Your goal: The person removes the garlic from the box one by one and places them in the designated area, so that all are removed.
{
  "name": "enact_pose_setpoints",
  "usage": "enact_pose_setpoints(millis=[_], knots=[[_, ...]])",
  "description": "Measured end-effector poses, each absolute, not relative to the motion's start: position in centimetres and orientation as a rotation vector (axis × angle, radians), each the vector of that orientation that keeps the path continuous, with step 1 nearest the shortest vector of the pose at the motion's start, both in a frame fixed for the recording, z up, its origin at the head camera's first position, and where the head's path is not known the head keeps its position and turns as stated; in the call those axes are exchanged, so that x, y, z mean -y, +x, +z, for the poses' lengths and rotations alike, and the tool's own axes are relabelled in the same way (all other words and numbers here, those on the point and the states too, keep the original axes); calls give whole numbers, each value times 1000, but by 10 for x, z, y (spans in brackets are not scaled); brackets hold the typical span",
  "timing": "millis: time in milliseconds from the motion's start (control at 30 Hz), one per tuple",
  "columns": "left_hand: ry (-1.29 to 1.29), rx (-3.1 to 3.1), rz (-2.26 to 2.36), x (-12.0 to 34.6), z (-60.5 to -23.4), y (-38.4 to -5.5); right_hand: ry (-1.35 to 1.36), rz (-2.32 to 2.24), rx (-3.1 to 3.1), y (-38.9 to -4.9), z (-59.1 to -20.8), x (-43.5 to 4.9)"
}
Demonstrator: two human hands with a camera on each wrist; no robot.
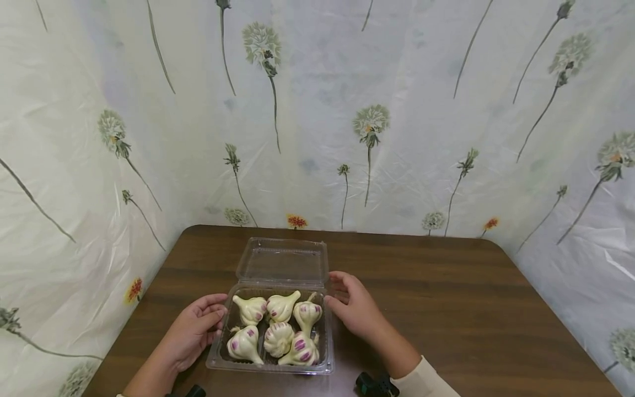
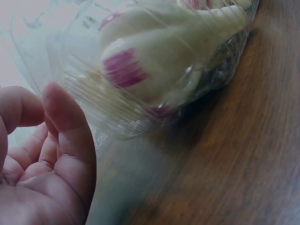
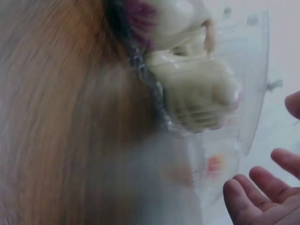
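Note:
A clear plastic clamshell box point(image 1: 268, 368) sits on the table with its lid point(image 1: 285, 262) folded back, away from me. Several garlic bulbs point(image 1: 278, 339), cream with purple patches, lie inside in two rows. At the box's left side is my left hand point(image 1: 193, 331), fingers loosely bent beside the rim; whether they touch it I cannot tell. The left wrist view shows a garlic bulb point(image 2: 159, 56) through the ribbed wall, beyond the thumb. My right hand point(image 1: 359, 309) is by the right edge near the hinge. Its fingers point(image 3: 241, 199) look apart from the box in the right wrist view.
The dark brown wooden table point(image 1: 421, 298) extends to the right of the box. A pale curtain point(image 1: 317, 110) with dandelion prints hangs behind and at both sides. Small dark devices point(image 1: 374, 384) show near both wrists at the bottom edge.

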State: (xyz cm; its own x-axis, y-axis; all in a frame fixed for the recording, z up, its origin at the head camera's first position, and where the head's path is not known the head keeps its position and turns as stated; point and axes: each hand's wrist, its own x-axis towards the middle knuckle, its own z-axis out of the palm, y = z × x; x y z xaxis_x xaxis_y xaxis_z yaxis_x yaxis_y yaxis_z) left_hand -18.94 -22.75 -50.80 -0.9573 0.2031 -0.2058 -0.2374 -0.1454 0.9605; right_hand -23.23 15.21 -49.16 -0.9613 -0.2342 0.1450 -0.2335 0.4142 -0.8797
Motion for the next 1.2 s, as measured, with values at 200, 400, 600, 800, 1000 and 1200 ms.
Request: enact_pose_setpoints(millis=[200, 400, 600, 800, 1000, 1200], knots=[[-32, -1836, 2166, 228, -507, -190, -548, -1588, -2668, -221, -477, -148], [-7, -1839, 2161, 226, -506, -192, -719, -1547, -2655, -211, -464, -147], [5, -1846, 2163, 225, -503, -194, -938, -1432, -2656, -201, -455, -144], [-28, -1850, 2138, 229, -504, -188, -980, -1305, -2617, -195, -454, -141], [-15, -1837, 2154, 230, -507, -188, -989, -1233, -2595, -194, -453, -141], [-3, -1848, 2145, 229, -505, -188, -1071, -1114, -2603, -189, -452, -141]])
